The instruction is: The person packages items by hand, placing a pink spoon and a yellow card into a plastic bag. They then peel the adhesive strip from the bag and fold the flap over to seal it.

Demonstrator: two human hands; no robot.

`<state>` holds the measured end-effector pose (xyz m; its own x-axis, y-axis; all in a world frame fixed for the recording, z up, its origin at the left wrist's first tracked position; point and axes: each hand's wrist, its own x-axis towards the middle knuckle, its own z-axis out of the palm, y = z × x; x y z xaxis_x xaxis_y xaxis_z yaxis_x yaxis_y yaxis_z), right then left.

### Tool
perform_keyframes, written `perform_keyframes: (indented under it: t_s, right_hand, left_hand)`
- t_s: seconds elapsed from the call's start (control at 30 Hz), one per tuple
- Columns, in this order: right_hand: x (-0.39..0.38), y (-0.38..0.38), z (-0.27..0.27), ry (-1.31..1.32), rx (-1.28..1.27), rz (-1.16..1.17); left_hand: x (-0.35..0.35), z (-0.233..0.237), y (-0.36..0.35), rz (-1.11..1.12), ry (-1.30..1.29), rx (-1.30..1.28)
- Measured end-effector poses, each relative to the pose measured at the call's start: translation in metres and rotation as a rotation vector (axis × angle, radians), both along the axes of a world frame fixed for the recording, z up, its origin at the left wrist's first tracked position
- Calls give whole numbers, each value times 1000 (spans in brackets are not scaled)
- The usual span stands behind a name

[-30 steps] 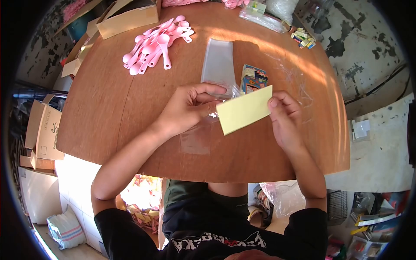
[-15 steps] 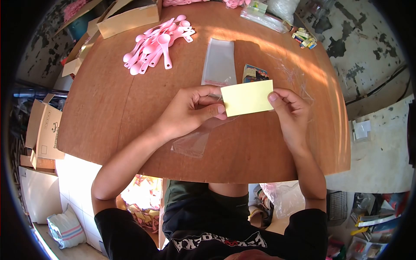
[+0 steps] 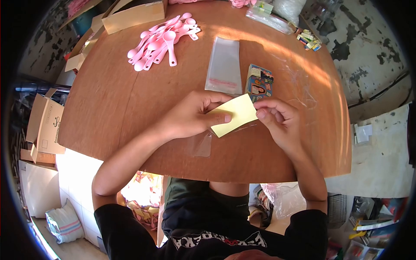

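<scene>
A blank yellow card (image 3: 238,113) is pinched in my left hand (image 3: 193,115), with the thumb lying on its face. It slants, its right end raised. My right hand (image 3: 279,118) is at the card's right edge, thumb and fingers drawn together; what lies between them, if anything, cannot be made out. Below my left hand, part of a clear plastic sleeve (image 3: 200,146) shows, the rest hidden behind the hand and card. Just beyond the hands lie a stack of clear plastic bags (image 3: 224,65) and a small blue printed box (image 3: 259,81).
Pink plastic spoons (image 3: 158,43) are heaped at the table's back left, near a cardboard box (image 3: 134,16). At the back right are packed plastic (image 3: 269,21) and several small yellow packets (image 3: 309,40). Thin plastic scraps (image 3: 303,93) lie on the wooden table (image 3: 104,117) to the right.
My right hand has let go of the card's right edge face and moved left. The card has shifted left and tilted, and my left thumb now reaches further over it. More of the blue box shows.
</scene>
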<state>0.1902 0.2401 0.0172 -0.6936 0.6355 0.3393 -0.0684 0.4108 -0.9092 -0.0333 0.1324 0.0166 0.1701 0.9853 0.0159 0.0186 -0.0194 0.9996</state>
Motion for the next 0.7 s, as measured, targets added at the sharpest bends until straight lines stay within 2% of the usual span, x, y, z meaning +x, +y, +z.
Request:
perform_keyframes:
  t_s: [0.07, 0.17, 0.27, 0.33, 0.47, 0.57, 0.7]
  right_hand:
    - [-6, -6, 7, 27, -31, 80]
    - [-7, -6, 7, 19, 104, 183]
    - [-3, -10, 7, -14, 175, 117]
    - [-1, -14, 12, -43, 81, -85]
    - [-3, -13, 14, -75, 287, -200]
    - [-2, -11, 12, -29, 352, -188]
    - [0, -14, 13, 41, 289, -148]
  left_hand:
    - [2, 2, 1, 6, 18, 11]
    - [2, 4, 2, 17, 60, 25]
    - [3, 4, 1, 19, 95, 68]
    - [3, 5, 1, 12, 57, 54]
    - [8, 2, 1, -51, -20, 100]
    - [8, 9, -2, -113, -81, 88]
    - [8, 7, -2, -34, -137, 65]
